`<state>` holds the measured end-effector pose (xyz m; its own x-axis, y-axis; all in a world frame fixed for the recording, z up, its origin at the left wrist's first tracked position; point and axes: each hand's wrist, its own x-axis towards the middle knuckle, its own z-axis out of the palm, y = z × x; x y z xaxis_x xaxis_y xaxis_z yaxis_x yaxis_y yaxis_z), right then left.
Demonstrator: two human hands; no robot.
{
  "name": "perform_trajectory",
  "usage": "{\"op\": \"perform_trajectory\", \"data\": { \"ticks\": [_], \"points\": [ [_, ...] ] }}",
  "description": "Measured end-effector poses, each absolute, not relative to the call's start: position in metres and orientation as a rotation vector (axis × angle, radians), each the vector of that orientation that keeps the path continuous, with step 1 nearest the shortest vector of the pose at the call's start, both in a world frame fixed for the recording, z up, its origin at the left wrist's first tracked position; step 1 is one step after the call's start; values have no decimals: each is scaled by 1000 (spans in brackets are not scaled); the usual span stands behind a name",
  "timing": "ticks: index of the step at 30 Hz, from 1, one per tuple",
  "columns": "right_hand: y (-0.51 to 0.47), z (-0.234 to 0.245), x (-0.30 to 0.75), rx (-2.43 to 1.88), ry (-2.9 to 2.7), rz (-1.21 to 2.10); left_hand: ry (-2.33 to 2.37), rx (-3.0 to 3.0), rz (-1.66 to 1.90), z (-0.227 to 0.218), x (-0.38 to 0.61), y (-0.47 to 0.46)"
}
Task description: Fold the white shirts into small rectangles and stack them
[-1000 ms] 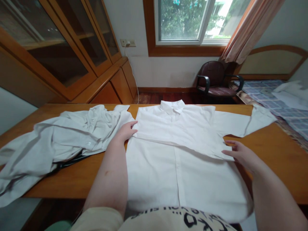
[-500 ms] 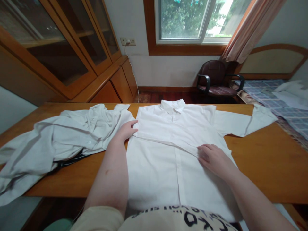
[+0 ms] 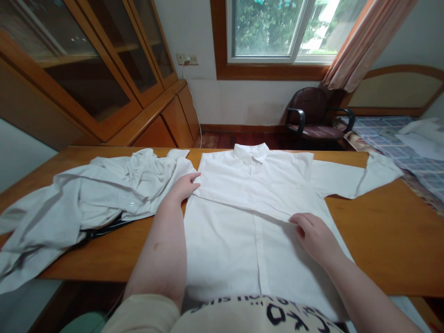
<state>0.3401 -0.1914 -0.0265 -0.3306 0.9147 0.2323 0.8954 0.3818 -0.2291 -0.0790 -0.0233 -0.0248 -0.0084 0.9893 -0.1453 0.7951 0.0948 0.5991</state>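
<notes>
A white collared shirt (image 3: pixel 243 240) lies flat on the wooden table (image 3: pixel 388 236), collar towards the window. One sleeve is folded across its chest and the other sleeve (image 3: pixel 360 178) stretches out to the right. My left hand (image 3: pixel 185 185) rests open on the shirt's left shoulder edge, fingers flat. My right hand (image 3: pixel 314 233) sits on the folded sleeve's end near the shirt's middle, fingers curled onto the cloth.
A crumpled pile of pale shirts (image 3: pixel 79 203) covers the table's left part, with a dark garment under it. A dark armchair (image 3: pixel 312 115) stands beyond the table under the window. Wooden cabinets (image 3: pixel 86 78) line the left wall. A bed (image 3: pixel 412 148) is at right.
My right hand has moved from the shirt's right edge leftwards to the end of the folded sleeve near the middle. My left hand has stayed in place.
</notes>
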Motion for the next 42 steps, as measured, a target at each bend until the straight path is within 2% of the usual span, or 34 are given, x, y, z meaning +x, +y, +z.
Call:
{"op": "perform_trajectory", "data": {
  "ticks": [5,20,31,38,42],
  "points": [
    [-196,-13,342,-1429,-2414,307,1850,1774,484,-26,-80,-23],
    [-197,7,349,-1644,-2347,842,1869,1703,557,-24,-75,-26],
    [-200,-2,344,-1753,-2306,795,1871,1692,672,-31,-77,-20],
    [-201,5,352,-1710,-2259,1015,1957,1778,549,-37,-80,-16],
    [-198,10,344,-1777,-2181,1023,2077,1928,587,-33,-73,-17]
  ]
}}
